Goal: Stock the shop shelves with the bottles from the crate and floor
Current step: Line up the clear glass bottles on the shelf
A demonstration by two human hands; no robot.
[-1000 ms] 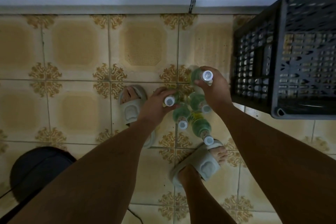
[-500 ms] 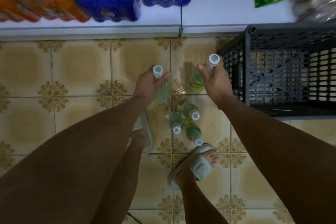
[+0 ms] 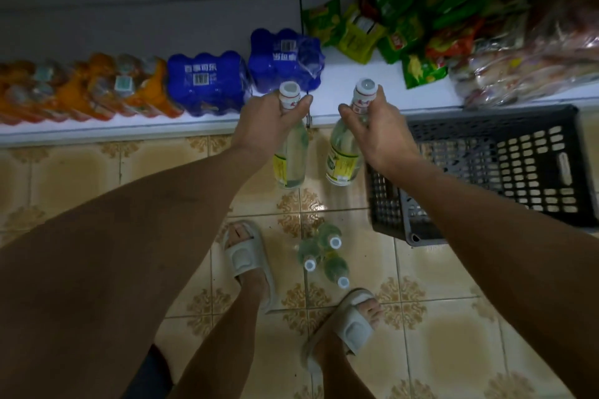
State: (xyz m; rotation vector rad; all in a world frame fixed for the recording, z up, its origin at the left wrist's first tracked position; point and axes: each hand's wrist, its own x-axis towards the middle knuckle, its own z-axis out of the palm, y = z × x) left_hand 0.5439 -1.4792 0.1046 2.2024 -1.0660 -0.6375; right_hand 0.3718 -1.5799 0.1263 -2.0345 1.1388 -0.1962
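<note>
Overhead, the crate (image 3: pixel 505 168) sat on the floor at right, against the shelf (image 3: pixel 340 97) edge; it was dark plastic with lattice walls, and its visible interior held no bottles, though the right forearm hid part of it. Three bottles (image 3: pixel 324 256) stood clustered on the tiles (image 3: pixel 437 285) between the two sandalled feet, white caps up, touching or nearly so.

Left hand (image 3: pixel 269 121) was clenched round the neck of a clear bottle (image 3: pixel 291 152), just under its white cap. Right hand (image 3: pixel 379 129) gripped the neck of a second bottle (image 3: pixel 343 152) the same way. Both bottles hung upright above the floor, just beside each other but apart, in front of the shelf lip, their caps overlapping the shelf's white surface in view. Each carried a yellow-green label low on a smooth transparent body.

Shelf contents, left to right: orange shrink-wrapped packs (image 3: pixel 87 91), two blue wrapped packs (image 3: pixel 207 84), then green snack bags (image 3: pixel 389 23) and clear-wrapped goods at far right. A bare white strip lay open on the shelf between the blue packs and the snack bags, directly behind the held bottles. Shelf front edge ran straight, with a seam near the left bottle.

Floor was glossy beige tile with brown ornamental corners; open floor lay left of the feet.
</note>
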